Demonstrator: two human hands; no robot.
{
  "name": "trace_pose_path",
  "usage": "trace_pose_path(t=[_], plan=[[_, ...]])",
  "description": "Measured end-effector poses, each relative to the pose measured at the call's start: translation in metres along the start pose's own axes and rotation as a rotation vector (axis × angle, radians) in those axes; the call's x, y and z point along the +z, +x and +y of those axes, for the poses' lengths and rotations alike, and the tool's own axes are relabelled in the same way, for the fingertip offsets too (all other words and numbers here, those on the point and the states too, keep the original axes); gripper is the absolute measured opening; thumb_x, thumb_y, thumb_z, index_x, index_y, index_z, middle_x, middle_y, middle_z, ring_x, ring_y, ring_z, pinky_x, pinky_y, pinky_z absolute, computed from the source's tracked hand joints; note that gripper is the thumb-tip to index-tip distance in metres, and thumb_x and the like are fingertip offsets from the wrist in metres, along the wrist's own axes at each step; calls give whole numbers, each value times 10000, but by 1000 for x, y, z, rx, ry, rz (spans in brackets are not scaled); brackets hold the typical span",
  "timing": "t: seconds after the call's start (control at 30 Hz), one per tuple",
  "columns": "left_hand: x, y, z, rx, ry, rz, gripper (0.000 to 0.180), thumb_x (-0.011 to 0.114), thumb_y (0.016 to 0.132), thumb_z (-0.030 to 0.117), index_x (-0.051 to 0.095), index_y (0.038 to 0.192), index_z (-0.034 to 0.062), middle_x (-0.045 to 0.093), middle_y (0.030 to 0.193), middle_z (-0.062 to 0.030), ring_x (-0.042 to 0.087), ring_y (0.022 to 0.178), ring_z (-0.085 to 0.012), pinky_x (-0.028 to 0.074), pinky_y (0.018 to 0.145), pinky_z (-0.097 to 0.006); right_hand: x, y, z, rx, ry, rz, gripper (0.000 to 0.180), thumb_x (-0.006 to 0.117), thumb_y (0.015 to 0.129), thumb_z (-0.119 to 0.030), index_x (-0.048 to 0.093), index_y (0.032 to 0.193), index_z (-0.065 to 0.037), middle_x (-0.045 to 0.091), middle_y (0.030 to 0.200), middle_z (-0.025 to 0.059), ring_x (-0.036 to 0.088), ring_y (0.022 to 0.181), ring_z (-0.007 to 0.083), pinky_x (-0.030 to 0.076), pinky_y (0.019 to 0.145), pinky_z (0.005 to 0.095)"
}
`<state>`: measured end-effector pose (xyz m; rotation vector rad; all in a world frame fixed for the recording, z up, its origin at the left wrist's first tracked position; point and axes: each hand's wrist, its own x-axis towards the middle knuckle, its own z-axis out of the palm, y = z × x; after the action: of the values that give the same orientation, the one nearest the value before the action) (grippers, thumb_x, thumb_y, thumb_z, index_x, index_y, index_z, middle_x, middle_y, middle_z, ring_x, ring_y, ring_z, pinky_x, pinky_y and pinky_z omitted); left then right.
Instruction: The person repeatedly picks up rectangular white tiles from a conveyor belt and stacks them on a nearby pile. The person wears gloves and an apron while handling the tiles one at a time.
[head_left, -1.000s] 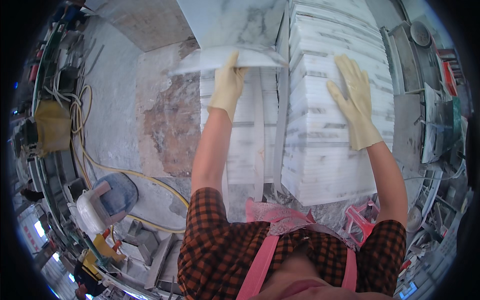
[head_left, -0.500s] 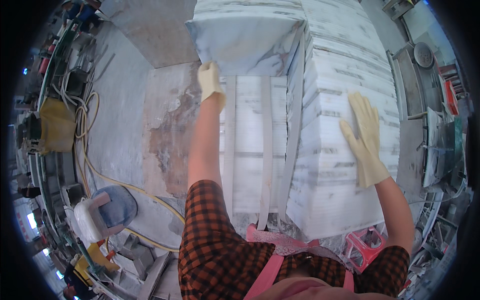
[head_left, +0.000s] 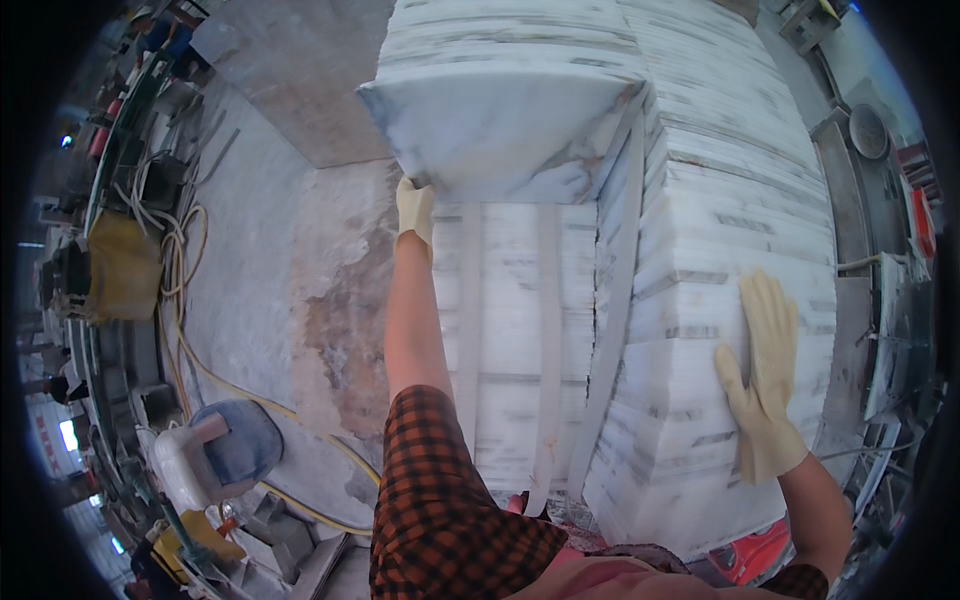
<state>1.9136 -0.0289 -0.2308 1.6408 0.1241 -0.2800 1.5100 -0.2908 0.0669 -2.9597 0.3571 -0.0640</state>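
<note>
My left hand (head_left: pixel 415 212), in a pale yellow rubber glove, is closed on the lower left corner of a polished white stone slab (head_left: pixel 500 130) with grey and brown veins. Its fingertips are partly hidden at the slab's edge. The slab's broad face leans toward me against a stack of thin white stone pieces (head_left: pixel 500 35). My right hand (head_left: pixel 768 370), gloved alike, lies flat with fingers stretched on the right-hand stone stack (head_left: pixel 690 400). Below the slab, two pale strips (head_left: pixel 549 330) run over a lower layer of white stone (head_left: pixel 515 290).
A grey-brown board (head_left: pixel 290 80) stands at the far left. On the left floor are a yellow hose (head_left: pixel 235 380), a blue bucket (head_left: pixel 250 440) and a yellow cloth-like piece (head_left: pixel 125 265). A red object (head_left: pixel 750 550) sits by the right stack's near end. Another person (head_left: pixel 160 35) is far left.
The whole view has shifted, so the stone and both hands appear lower. My left hand stays at the slab's corner. My right hand still rests flat on the right stack.
</note>
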Motion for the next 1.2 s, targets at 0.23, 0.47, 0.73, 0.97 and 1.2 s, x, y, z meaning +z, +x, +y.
trace_pose_path(t=[0.23, 0.47, 0.73, 0.97, 1.2], plan=[[9, -6, -3, 86, -64, -36, 412, 517, 759, -79, 631, 1145, 12, 654, 1013, -41, 597, 908, -152, 456, 817, -278, 1, -1, -4, 12, -50, -12, 677, 574, 936, -275, 348, 1511, 2, 333, 1565, 219, 249, 1470, 417, 97, 1200, 552], [29, 2, -6, 70, 641, 87, 499, 602, 883, 216, 544, 1307, -40, 685, 1105, -136, 652, 1009, -274, 434, 980, -392, 4, -5, 0, 29, -48, 13, 668, 585, 931, -294, 375, 1499, -11, 361, 1550, 219, 278, 1458, 413, 125, 1191, 562], [40, -203, -33, 469, 1216, -115, 535, 463, 1003, 277, 436, 1436, -35, 416, 1492, -253, 369, 1379, -427, 231, 1178, -557, 14, -13, 7, 12, 5, 139, 636, 601, 939, -360, 447, 1472, -51, 418, 1531, 178, 315, 1449, 379, 163, 1184, 553], [-104, -516, -128, 37, 596, 97, 361, 535, 986, 171, 609, 1308, 26, 652, 1295, -138, 537, 1294, -309, 191, 1213, -432, 31, -16, 15, -15, -17, 267, 638, 575, 945, -424, 465, 1460, -63, 427, 1532, 149, 338, 1433, 356, 167, 1185, 560], [-238, -766, -156, -394, 638, 557, 186, 576, 894, 170, 691, 941, 31, 690, 861, -95, 639, 791, -270, 495, 731, -418, 47, -14, 29, -46, 47, 385, 613, 531, 951, -483, 516, 1411, -77, 479, 1480, 139, 397, 1376, 326, 181, 1173, 576]])
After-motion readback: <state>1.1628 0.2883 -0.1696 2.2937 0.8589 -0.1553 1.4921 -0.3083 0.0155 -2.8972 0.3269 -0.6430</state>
